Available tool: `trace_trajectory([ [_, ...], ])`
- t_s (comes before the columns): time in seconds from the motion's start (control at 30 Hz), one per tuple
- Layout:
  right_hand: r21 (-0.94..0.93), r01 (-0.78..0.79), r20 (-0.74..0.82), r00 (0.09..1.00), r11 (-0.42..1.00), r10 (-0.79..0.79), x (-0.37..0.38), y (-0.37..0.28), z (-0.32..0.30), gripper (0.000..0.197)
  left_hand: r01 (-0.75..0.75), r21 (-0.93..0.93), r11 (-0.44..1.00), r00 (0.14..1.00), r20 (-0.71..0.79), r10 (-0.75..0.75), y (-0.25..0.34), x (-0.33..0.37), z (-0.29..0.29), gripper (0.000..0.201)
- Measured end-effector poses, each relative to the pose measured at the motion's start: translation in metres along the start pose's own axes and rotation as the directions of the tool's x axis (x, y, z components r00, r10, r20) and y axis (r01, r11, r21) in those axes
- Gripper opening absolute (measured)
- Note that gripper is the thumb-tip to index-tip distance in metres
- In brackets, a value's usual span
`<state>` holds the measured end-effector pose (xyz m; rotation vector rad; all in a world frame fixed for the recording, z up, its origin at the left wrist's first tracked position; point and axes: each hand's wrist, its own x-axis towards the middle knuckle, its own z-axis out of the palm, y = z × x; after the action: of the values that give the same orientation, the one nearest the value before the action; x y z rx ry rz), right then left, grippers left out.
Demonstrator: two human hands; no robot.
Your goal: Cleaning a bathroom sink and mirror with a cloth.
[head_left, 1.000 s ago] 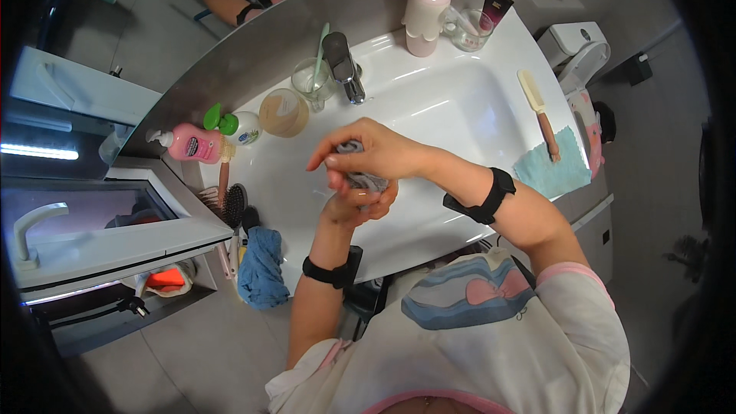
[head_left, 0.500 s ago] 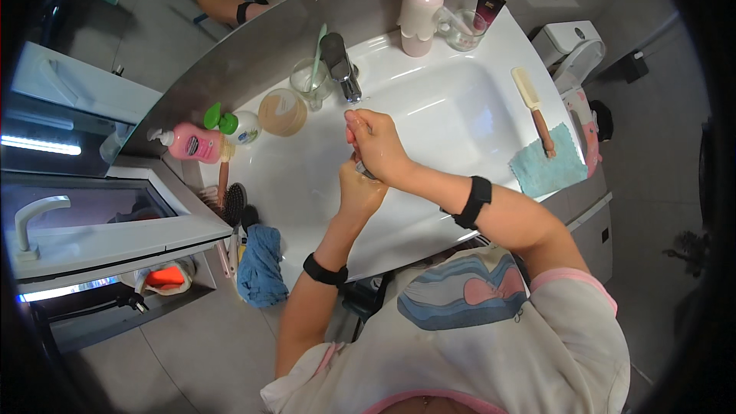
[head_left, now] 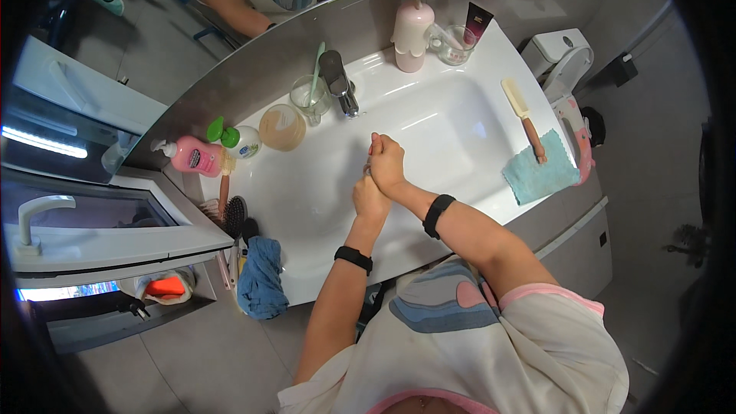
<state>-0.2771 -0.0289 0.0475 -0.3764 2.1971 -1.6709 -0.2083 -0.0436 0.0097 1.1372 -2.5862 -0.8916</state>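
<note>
My right hand [head_left: 389,162] and my left hand [head_left: 370,198] are pressed together over the white sink basin [head_left: 307,199], in front of the tap [head_left: 339,80]. The right one lies above and ahead of the left, its fingers closed. Most of the left hand's fingers are hidden behind it, but they look curled in. A small greyish spot shows between the two hands, too small to name. Whether something is held inside them cannot be made out. Each wrist wears a black band. No stream of water is visible from the tap.
Along the back rim stand a glass mug [head_left: 310,98], a round tan container [head_left: 282,127], a pink pump bottle [head_left: 195,156] and a pale pink dispenser [head_left: 412,37]. A brush [head_left: 527,116] lies partly on a teal cloth [head_left: 541,169] at right. A blue cloth [head_left: 262,280] hangs at left.
Both hands, still together, have moved away from the tap, nearer to me and slightly right. The view has shifted a little.
</note>
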Motion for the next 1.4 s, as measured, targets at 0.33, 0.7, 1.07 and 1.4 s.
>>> trace_trajectory([
  [0.33,0.137,0.183,0.455,0.861,0.974,-0.225,-0.01,-0.036,-0.034,0.019,0.482,-0.553,0.679,0.815,0.567,-0.117,0.014,-0.005,-0.056,0.017],
  [0.7,0.337,-0.241,0.866,0.458,0.91,-0.199,-0.03,-0.098,-0.052,0.035,0.682,-0.704,0.195,0.563,0.677,0.474,0.027,-0.044,-0.094,0.019],
  [1.07,0.227,0.182,0.398,0.88,0.957,-0.261,-0.033,-0.068,-0.017,0.041,-0.047,-0.55,0.834,0.999,-0.034,0.035,0.024,-0.034,-0.066,0.033],
  [1.4,0.202,0.099,0.154,0.979,0.974,-0.131,-0.013,-0.015,0.014,0.041,-0.066,-0.389,0.919,0.979,-0.203,-0.016,0.002,-0.021,-0.033,0.024],
])
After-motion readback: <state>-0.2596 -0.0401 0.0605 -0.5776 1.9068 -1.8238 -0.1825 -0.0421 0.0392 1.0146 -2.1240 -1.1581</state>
